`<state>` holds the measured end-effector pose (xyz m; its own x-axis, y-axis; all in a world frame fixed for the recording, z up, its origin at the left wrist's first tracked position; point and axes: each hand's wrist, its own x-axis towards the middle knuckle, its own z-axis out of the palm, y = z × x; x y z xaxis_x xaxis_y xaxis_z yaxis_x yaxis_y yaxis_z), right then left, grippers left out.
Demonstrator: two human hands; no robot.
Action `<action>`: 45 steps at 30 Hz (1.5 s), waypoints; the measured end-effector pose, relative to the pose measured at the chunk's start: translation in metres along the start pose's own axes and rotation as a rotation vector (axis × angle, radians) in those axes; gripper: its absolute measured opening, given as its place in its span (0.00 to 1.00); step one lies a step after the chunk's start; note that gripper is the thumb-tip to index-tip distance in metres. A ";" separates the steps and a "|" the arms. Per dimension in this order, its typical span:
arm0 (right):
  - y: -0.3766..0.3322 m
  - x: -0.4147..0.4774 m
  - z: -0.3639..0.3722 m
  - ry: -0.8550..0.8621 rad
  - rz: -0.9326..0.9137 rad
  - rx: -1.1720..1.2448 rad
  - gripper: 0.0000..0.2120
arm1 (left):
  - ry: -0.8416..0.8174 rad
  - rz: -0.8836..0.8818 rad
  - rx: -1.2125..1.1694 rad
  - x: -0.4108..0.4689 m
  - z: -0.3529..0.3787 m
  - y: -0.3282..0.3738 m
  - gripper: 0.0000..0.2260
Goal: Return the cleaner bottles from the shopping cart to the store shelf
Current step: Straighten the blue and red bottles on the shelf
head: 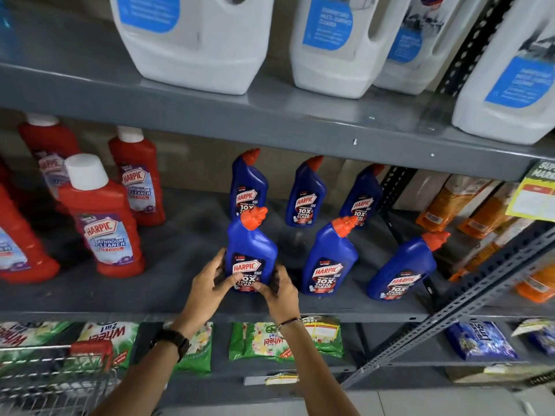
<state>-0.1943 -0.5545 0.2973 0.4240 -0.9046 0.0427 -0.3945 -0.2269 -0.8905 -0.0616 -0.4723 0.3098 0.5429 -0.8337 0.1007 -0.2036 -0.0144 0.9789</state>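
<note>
A blue Harpic cleaner bottle with an orange cap stands upright near the front of the grey middle shelf. My left hand grips its lower left side and my right hand grips its lower right side, fingers wrapped over the label. Several more blue Harpic bottles stand to its right and behind it, the nearest just right of my right hand. The wire shopping cart shows at the bottom left; I cannot see any bottles inside it.
Red Harpic bathroom cleaner bottles fill the shelf's left part. Large white jugs sit on the shelf above. Green detergent packs lie on the shelf below. Orange bottles and a slanted metal brace are at the right.
</note>
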 end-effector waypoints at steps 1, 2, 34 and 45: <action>0.001 0.000 0.001 -0.004 -0.001 0.007 0.28 | -0.001 -0.004 -0.001 -0.001 -0.001 -0.001 0.29; 0.001 0.000 0.001 -0.009 0.003 0.010 0.28 | -0.003 -0.006 -0.003 -0.001 -0.001 -0.001 0.29; -0.078 -0.069 0.146 -0.185 -0.224 -0.095 0.22 | 0.606 0.043 -0.138 -0.034 -0.171 -0.025 0.23; -0.119 0.006 0.199 -0.309 -0.118 -0.158 0.24 | 0.280 -0.061 0.138 0.001 -0.208 -0.034 0.26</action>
<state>0.0180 -0.4611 0.3136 0.6908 -0.7228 -0.0197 -0.4392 -0.3978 -0.8055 0.1154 -0.3578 0.3139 0.7568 -0.6449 0.1061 -0.2621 -0.1508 0.9532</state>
